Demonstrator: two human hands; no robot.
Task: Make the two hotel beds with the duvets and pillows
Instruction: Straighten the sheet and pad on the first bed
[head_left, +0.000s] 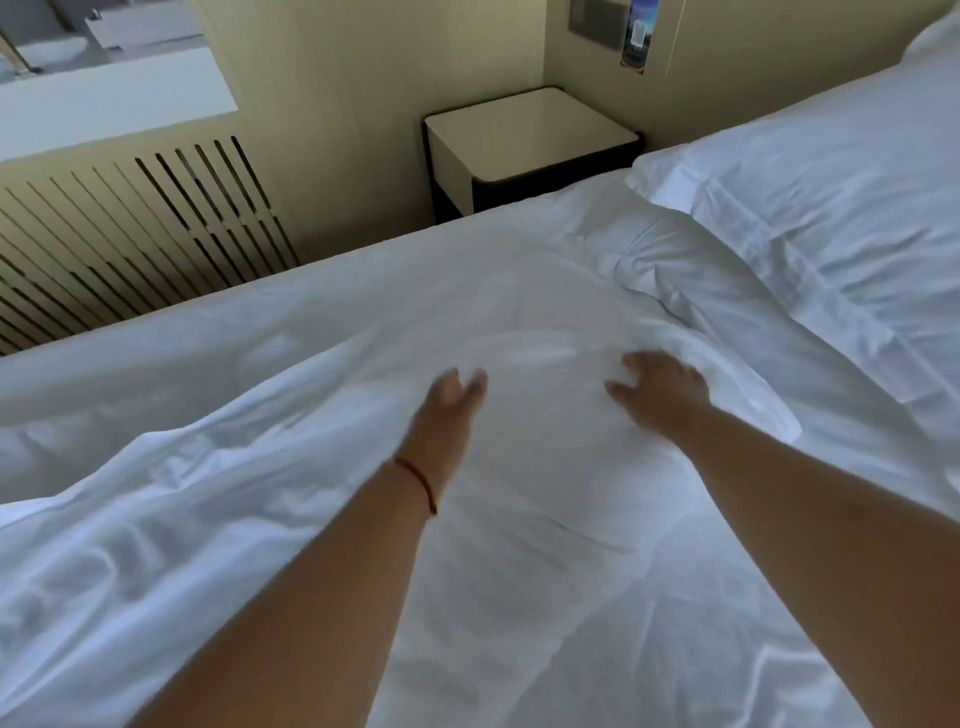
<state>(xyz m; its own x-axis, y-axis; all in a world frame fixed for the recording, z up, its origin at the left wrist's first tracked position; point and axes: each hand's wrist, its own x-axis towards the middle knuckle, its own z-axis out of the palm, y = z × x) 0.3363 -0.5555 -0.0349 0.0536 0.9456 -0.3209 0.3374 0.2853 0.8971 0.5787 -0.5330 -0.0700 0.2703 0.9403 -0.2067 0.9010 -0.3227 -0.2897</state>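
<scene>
A white duvet (322, 322) covers the bed from the left edge to the middle, wrinkled and slightly puffed. Both my arms reach forward over it. My left hand (452, 400), blurred, with a red string on the wrist, lies flat on the duvet with fingers apart. My right hand (660, 387) rests palm-down on the duvet's upper part, fingers spread, holding nothing. A white pillow (810, 223) lies at the head of the bed on the right, just beyond my right hand.
A cream bedside table (524, 140) with dark sides stands past the bed's far edge. A slatted radiator cover (140, 228) runs under the window sill (104, 104) at the left. A wall panel (597, 21) and a card hang above the table.
</scene>
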